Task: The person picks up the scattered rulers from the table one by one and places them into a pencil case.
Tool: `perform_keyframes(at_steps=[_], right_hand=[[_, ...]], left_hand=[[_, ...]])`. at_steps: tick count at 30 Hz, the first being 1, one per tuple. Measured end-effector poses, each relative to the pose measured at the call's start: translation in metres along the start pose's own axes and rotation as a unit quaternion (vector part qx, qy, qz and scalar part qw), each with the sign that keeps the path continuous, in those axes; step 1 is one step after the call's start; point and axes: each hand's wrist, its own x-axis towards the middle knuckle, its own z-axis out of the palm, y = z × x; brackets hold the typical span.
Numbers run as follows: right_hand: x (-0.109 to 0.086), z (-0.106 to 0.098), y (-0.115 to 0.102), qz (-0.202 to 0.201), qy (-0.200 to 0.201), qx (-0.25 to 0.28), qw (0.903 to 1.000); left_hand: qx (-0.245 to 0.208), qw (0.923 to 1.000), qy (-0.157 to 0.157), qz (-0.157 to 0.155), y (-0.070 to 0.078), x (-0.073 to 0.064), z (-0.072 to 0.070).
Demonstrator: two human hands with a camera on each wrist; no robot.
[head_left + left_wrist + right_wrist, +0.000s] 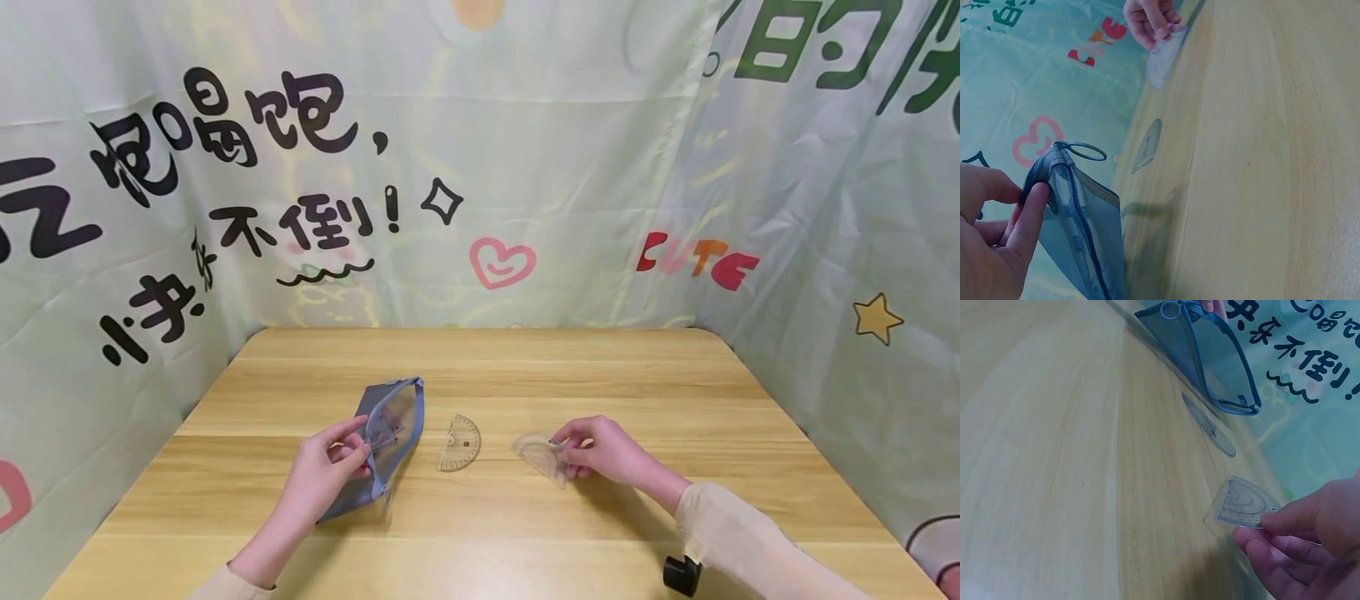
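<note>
A blue zip pouch (348, 502) with see-through sides stands tilted on the table at left, its mouth spread apart. My left hand (322, 468) pinches one edge of that mouth between thumb and fingers. Something clear with markings shows inside the pouch, its kind not readable. A clear protractor (1244, 503) is pinched at one end by my right hand (603, 452), slightly off the tabletop. Between the two hands lies a second clear protractor (467, 442), flat on the wood and touched by neither. The zipper's ring pull (1088, 151) hangs at the pouch's near end.
The wooden table (480, 358) meets a printed cloth (570, 167) at its back and both sides. A small black object (681, 575) sits beneath my right sleeve (738, 533) near the front edge.
</note>
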Motion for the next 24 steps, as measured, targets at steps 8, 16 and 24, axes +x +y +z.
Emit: perform_keyframes(at_steps=[8, 16, 24], right_hand=[[0.002, 0.003, -0.004, 0.014, 0.013, 0.031, 0.9993], [0.007, 0.005, -0.009, 0.021, 0.028, 0.031, 0.9989], [0.011, 0.004, -0.012, 0.008, 0.026, 0.049, 0.9984]], left_hand=[[0.002, 1.0, -0.001, 0.001, -0.001, 0.001, 0.001], [0.004, 1.0, -0.003, 0.006, 0.001, 0.0, 0.001], [-0.004, 1.0, -0.004, 0.005, 0.002, 0.0, 0.001]])
